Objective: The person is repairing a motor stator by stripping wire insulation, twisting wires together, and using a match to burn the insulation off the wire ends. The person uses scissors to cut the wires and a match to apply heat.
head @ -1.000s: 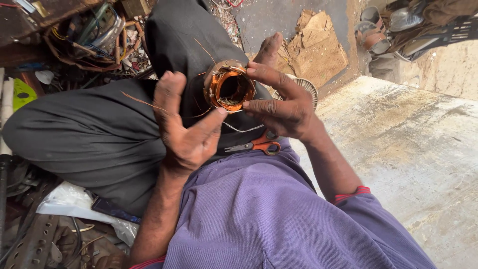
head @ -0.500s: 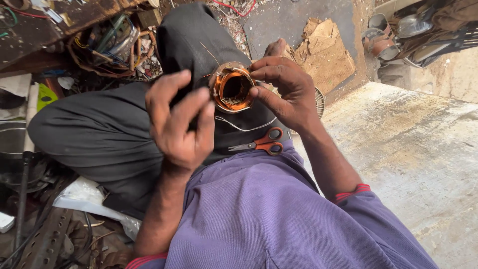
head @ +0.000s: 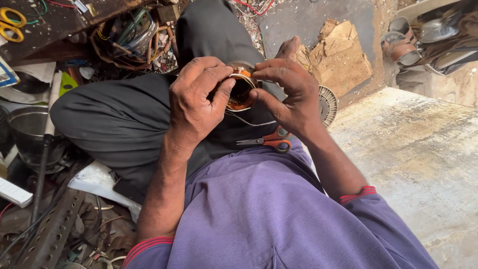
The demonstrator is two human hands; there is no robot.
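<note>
Both hands hold a small round motor stator with copper winding (head: pixel 241 92) above my lap. My left hand (head: pixel 196 102) wraps its left side, fingers curled over the rim. From the right, my right hand (head: pixel 288 92) pinches the upper edge with thumb and fingers. A thin pale wire (head: pixel 249 122) hangs from the winding below the hands. Orange-handled scissors (head: pixel 271 140) lie on my dark trousers (head: pixel 119 124) just under my right hand.
A tangle of wires and metal parts (head: pixel 132 37) fills the upper left, with yellow-handled scissors (head: pixel 11 22) on a dark board. A metal pot (head: pixel 27 132) and perforated metal strips (head: pixel 52 229) lie at left. Torn cardboard (head: pixel 343 55), a round fan grille (head: pixel 327 103) and a concrete slab (head: pixel 423 149) sit at right.
My left hand has closed from a spread palm onto the stator's left side. Both hands and the stator have shifted slightly; the winding's face is now mostly covered.
</note>
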